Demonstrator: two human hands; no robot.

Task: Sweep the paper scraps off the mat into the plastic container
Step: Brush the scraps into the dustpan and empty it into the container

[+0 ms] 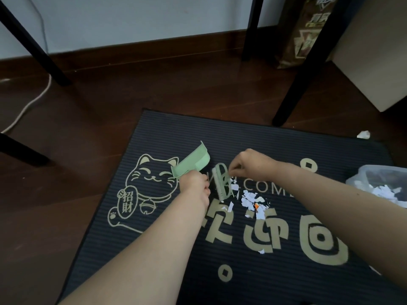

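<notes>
Dark floorboards [88, 106] carry the mat [176, 133], the plastic container [361, 175] at its right edge for tipping, the left hand [195, 183] gripping a raised green dustpan [191, 160], the right hand [248, 165] pinching a small brush [221, 183] against the paper scraps [250, 200] mid-mat.

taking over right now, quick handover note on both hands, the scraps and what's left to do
Left hand: grips the handle of the pale green plastic dustpan, held at a tilt.
Right hand: pinches the top of the small pale green hand brush, which stands at the pile's left edge.
White paper scraps: heaped on the dark ribbed mat with the gold cat print, with a few strays nearer you.
Clear plastic container: at the mat's right edge, some scraps already inside.
Left to do: brush the pile and strays into the dustpan, then tip it into the container.
</notes>
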